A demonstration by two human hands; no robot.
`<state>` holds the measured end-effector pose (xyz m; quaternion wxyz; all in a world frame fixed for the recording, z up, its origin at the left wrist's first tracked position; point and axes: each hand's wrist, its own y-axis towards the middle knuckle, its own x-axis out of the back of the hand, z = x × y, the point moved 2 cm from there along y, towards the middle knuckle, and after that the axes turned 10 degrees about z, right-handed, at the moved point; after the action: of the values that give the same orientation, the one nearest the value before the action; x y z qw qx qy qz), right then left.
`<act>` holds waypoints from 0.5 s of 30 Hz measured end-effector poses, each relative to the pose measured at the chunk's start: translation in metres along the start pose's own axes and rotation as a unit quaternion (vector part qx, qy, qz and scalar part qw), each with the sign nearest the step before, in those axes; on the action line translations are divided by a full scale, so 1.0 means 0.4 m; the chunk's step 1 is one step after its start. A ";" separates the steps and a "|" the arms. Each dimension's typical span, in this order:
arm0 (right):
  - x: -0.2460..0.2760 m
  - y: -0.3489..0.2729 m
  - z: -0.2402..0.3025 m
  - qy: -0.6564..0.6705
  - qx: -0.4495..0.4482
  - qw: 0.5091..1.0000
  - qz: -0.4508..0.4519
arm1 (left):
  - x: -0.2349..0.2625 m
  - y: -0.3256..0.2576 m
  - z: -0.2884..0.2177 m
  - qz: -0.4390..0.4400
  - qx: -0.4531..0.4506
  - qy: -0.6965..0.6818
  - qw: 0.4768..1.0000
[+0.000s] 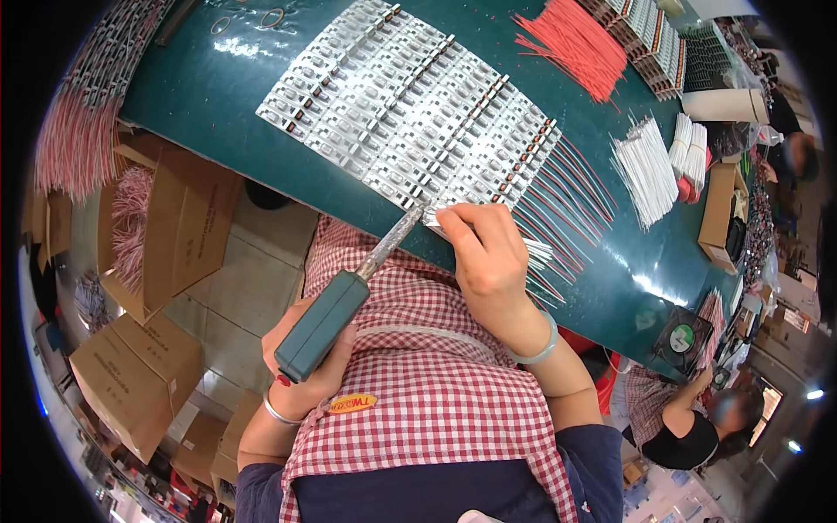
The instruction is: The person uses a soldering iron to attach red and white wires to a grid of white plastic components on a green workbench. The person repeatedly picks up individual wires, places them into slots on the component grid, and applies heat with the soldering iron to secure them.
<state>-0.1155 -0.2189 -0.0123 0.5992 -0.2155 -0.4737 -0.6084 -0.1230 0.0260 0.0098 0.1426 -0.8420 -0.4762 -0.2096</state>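
Note:
My left hand (330, 366) is closed round the dark green handle of a soldering iron (323, 322). Its metal shaft points up and right, and the tip meets the near edge of a panel of small silvery circuit boards (392, 109). Just right of that tip, my right hand (493, 261) pinches thin white wires (539, 254) whose ends show at the fingertips; the rest of the bunch sticks out beyond the hand. Red and white wires (567, 196) fan out from the panel's right edge. The exact contact at the tip is too small to make out.
On the green table (209, 113) lie red wires (575, 44), white wires (645, 170) and stacked board panels (645, 44). A black fan (683, 338) stands at the right corner, near another person (689, 418). Cardboard boxes (187, 227) stand left; wired boards (91, 96) hang over the table's left end.

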 end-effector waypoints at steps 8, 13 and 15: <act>0.000 0.003 0.001 -0.007 -0.006 1.000 0.004 | 0.007 0.031 -0.024 0.009 -0.036 0.034 0.999; 0.005 0.010 0.006 -0.013 -0.019 1.000 0.006 | 0.000 0.020 -0.005 0.009 -0.010 0.009 1.000; 0.008 0.012 0.009 -0.017 -0.020 1.000 0.009 | 0.001 0.020 -0.004 0.014 -0.014 0.014 1.000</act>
<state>-0.1126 -0.2168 -0.0063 0.5924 -0.2418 -0.4697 -0.6083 -0.1164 0.0217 0.0110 0.1403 -0.8474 -0.4594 -0.2263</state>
